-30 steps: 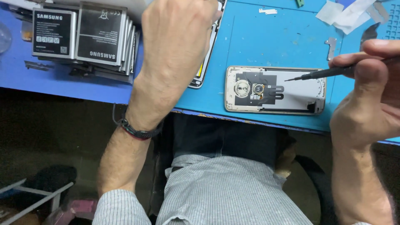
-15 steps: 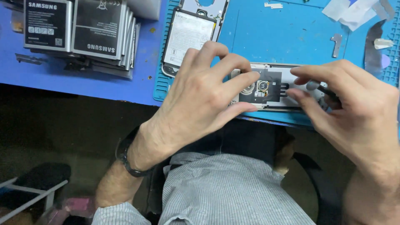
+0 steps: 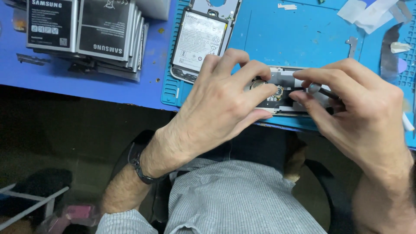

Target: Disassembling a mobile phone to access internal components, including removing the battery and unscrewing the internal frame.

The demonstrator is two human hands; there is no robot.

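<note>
Phone lies crosswise at the worktop's near edge, beneath both hands: left hand pins it, right hand pinches a screwdriver.

Left hand dropped onto opened phone — right hand closed in.

Grey-black labelled battery packs lie stacked at upper left on the blue table. A white rectangular label covers the battery in the opened phone beside them.

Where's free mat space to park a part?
Bare blue mat lies between the second opened phone and the tape scraps. It is crowded at the near edge: both hands cover the open phone. Battery stack fills the left.
</note>
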